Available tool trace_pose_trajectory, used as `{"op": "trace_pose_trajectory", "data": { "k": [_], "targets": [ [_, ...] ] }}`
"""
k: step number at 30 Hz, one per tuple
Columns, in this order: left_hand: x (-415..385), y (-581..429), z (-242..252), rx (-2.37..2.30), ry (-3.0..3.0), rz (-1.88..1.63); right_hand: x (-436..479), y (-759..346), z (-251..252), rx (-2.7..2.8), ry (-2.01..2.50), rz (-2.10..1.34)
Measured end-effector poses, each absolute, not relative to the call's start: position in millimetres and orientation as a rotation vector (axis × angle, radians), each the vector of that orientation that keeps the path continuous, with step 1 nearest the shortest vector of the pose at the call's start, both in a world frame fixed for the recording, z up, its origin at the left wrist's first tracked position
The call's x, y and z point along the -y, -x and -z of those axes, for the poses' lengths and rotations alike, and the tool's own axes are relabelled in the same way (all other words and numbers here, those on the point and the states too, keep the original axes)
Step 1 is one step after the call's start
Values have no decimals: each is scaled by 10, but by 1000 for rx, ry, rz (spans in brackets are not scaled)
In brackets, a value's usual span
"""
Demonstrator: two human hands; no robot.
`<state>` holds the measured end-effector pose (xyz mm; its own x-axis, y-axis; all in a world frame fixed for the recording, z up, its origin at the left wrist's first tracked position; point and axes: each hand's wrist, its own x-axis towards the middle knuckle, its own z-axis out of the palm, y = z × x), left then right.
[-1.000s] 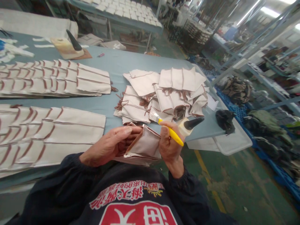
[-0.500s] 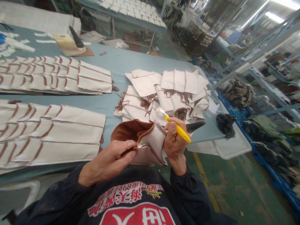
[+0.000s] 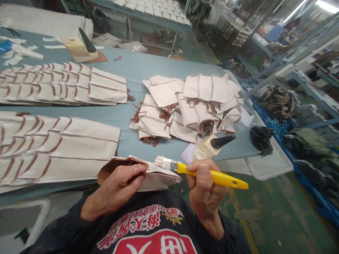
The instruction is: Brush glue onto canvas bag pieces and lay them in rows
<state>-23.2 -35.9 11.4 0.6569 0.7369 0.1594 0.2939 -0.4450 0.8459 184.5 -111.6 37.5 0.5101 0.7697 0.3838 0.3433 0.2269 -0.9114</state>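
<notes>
My left hand (image 3: pixel 118 188) pinches the edge of a stitched piece (image 3: pixel 161 180), pale outside and brown inside, close to my body. In my right hand (image 3: pixel 208 188) is a yellow-handled paintbrush (image 3: pixel 225 179), its fingers wrapped round the handle. The brush's whitish bristles point left, over or beside the piece's pale edge; whether they touch it I cannot tell. Just beyond the brush stands a cream glue pot (image 3: pixel 203 150) with a black spout-like part. A loose heap of similar pale pieces (image 3: pixel 161 118) with brown fringes lies farther back.
Overlapping rows of pale stitched pieces (image 3: pixel 87 139) cover the left of the blue-green table (image 3: pixel 156 60). A second cream container (image 3: pixel 76 49) with a black cone stands at the back left. A black plastic bag (image 3: pixel 261 139) sits near the right corner, by blue crates (image 3: pixel 279 128).
My right hand has moved right and toward my body, bringing the brush level with the piece's edge. My left hand has shifted left with the piece, which now looks flatter.
</notes>
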Motion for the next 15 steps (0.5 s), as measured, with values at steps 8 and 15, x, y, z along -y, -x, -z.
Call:
{"op": "trace_pose_trajectory", "data": {
  "k": [8,15],
  "targets": [
    [447,262,-23,-760,-2001,-702,1159,-1713,-334,1019,1320,-642],
    [429,271,-79,-780,-1973,-732,1185,-1642,-368,1040,1322,-568]
  ]
}}
